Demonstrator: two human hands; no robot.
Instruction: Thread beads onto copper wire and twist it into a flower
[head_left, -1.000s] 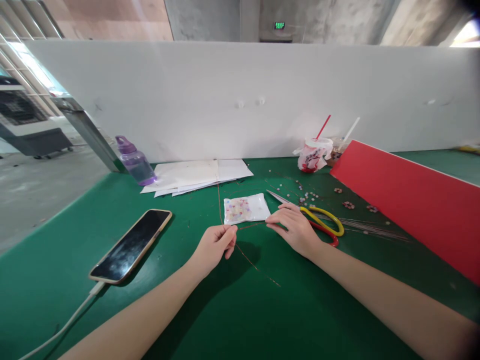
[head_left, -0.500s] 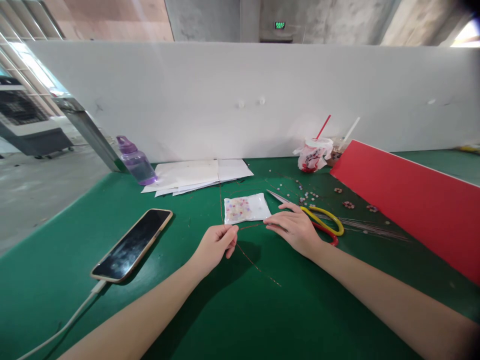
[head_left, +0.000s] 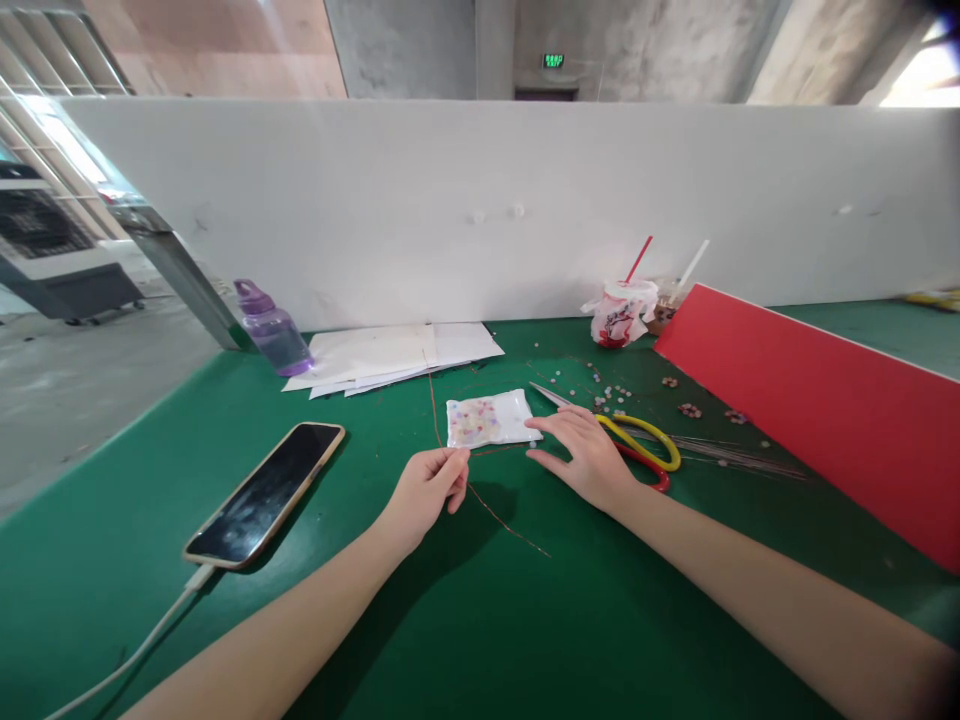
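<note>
with our left hand [head_left: 426,490] we pinch a thin copper-coloured wire [head_left: 433,405] between thumb and fingers; one length rises to the far side, another slants to the near right, and a fainter strand runs right toward our other hand. our right hand [head_left: 581,455] has its thumb and fingers spread apart, gripping nothing that we can see, with a tiny bead [head_left: 532,444] in the gap between them. its fingertips overlap the right edge of a white packet [head_left: 491,418] of coloured beads; we cannot tell whether they touch. we see scissors [head_left: 660,432] partly behind that hand, handles to the right, and loose beads [head_left: 619,390] beyond.

farther right lie bead clusters [head_left: 689,411], a bundle of wires [head_left: 735,455] and a red board [head_left: 810,410]. at the far right stands a wrapped cup [head_left: 619,315] with a red straw. at the far left we have white papers [head_left: 375,350] and a purple bottle [head_left: 276,338]; nearer left, a phone [head_left: 266,495] on a cable [head_left: 142,645]. all this is on our green table [head_left: 480,640].
</note>
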